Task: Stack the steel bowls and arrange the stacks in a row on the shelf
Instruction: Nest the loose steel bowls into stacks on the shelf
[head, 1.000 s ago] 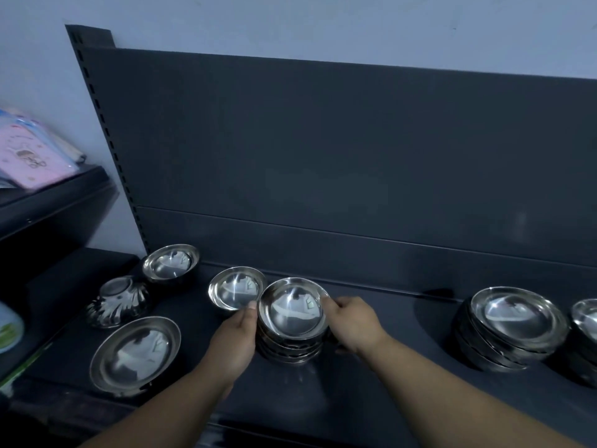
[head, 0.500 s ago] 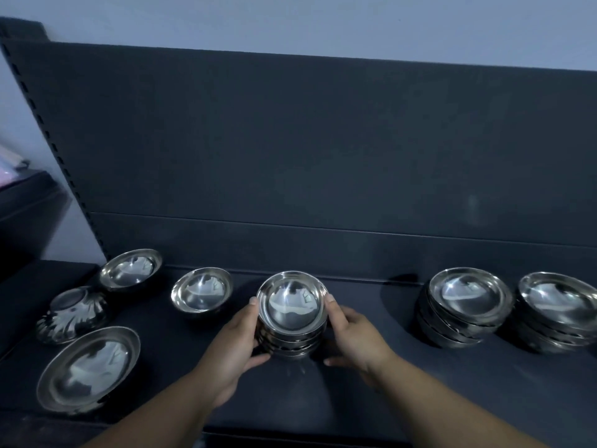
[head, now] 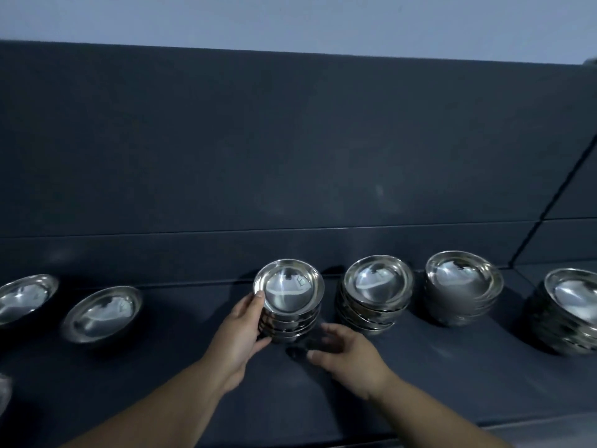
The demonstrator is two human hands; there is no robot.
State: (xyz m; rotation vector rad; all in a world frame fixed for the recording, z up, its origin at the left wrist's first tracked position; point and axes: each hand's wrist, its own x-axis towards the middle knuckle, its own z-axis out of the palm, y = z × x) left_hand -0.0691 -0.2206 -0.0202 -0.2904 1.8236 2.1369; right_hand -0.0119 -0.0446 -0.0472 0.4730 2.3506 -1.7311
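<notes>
So the held stack (head: 289, 305) has slid right along the shelf (head: 420, 370) over the last second. It used to sit right by a loose bowl (head: 103, 313). Now it's well apart from that one and near the next stack (head: 376, 292), with a small gap between them.

Half a second ago both hands were clamped on it. Now only the left hand (head: 240, 331) grips its left side, thumb up at the rim. The right hand (head: 349, 354) has come off and hangs just in front-right of it, fingers loosely spread, holding nothing (bit blurry). My read: this stack is pretty much parked as the newest one in the row, and letting go comes next.

The third stack (head: 462, 286) and fourth stack (head: 571, 305) carry the row on to the right, the last one cut off by the frame edge. On the left there's the loose bowl plus a far bowl (head: 26, 297), singles that I'd say still need stacking.

Nothing sits between the held stack and the next one, but the gap's tight and that neighbour's bowls look a bit skewed, so a hard shove could knock it.
</notes>
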